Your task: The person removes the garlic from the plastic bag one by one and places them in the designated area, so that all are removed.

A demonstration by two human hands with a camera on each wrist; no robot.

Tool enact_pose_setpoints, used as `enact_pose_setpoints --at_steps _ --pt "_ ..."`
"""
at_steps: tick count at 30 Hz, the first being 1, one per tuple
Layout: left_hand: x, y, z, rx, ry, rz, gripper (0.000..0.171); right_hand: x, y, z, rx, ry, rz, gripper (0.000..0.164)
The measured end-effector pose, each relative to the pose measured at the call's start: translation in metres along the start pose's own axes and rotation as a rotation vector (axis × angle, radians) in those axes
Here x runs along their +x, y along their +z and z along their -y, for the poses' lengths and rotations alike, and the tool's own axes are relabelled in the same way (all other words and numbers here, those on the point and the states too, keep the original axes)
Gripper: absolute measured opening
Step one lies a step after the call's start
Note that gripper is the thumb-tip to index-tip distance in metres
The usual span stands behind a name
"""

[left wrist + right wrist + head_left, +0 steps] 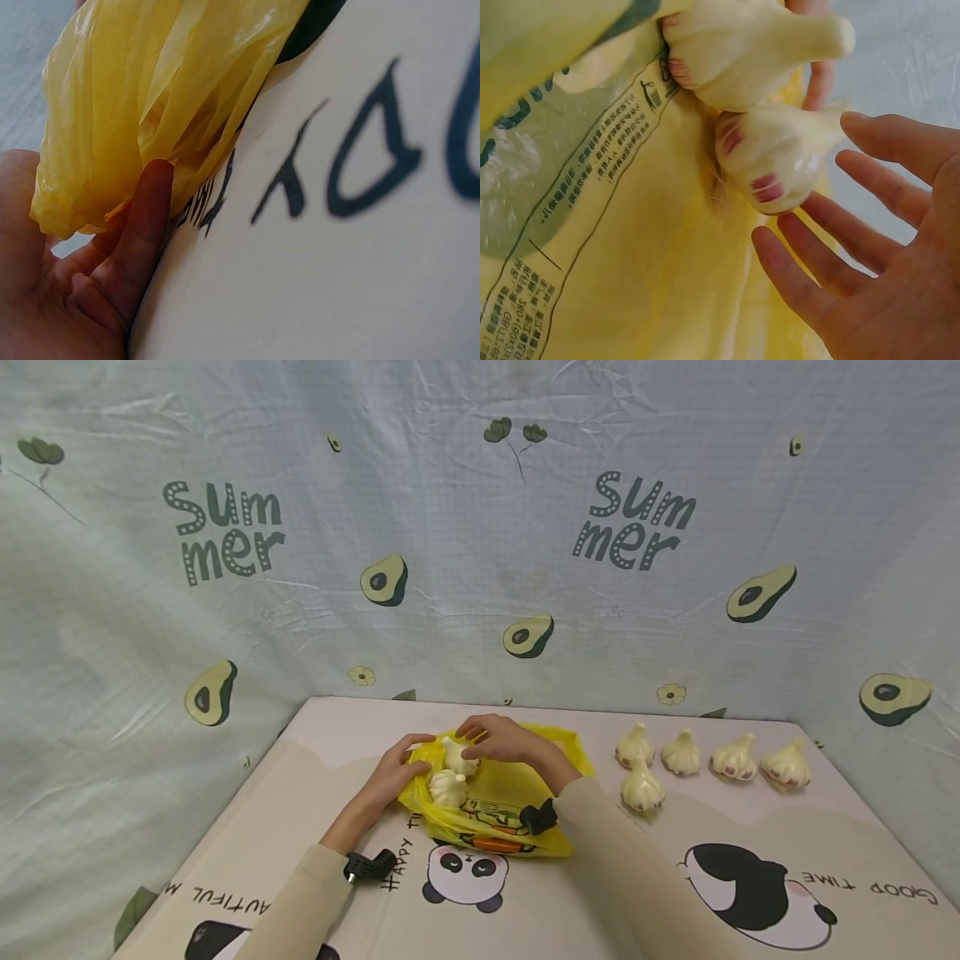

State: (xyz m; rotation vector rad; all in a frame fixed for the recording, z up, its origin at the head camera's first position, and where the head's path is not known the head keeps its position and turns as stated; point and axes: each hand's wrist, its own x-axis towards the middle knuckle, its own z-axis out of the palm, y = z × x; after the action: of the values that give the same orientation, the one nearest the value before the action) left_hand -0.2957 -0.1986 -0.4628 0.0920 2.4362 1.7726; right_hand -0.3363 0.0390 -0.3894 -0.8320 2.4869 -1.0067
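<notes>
A yellow plastic bag (517, 777) with printing on it lies on the table. Two garlic bulbs, a rear one (459, 756) and a front one (447, 788), sit side by side at its left part. My left hand (393, 768) holds the bag's left edge, with folds of yellow plastic (112, 112) between thumb and fingers in the left wrist view. Over the rear bulb is my right hand (502, 739). In the right wrist view its spread fingers (832, 270) lie close beside a purple-marked bulb (772, 161), not curled round it; contact is hard to judge.
To the right of the bag stand several more garlic bulbs (681, 753), mostly in a row, one (642, 788) nearer the front. The pale table cover (360, 727) has panda drawings. Behind it hangs a curtain (450, 510) printed with avocados.
</notes>
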Motion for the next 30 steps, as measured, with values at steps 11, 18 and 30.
enact_pose_setpoints --at_steps 11,18,30 --pt "0.000 0.002 0.001 0.001 -0.015 0.004 0.051 0.003 0.004 0.000 -0.046 0.037 -0.021 0.034" --pt "0.000 0.000 0.000 -0.007 0.003 0.006 0.051 0.005 0.006 -0.001 -0.072 0.047 0.026 0.033" --pt "-0.001 -0.001 0.000 -0.018 0.014 0.011 0.052 0.007 0.013 -0.004 -0.089 0.028 0.059 0.047"
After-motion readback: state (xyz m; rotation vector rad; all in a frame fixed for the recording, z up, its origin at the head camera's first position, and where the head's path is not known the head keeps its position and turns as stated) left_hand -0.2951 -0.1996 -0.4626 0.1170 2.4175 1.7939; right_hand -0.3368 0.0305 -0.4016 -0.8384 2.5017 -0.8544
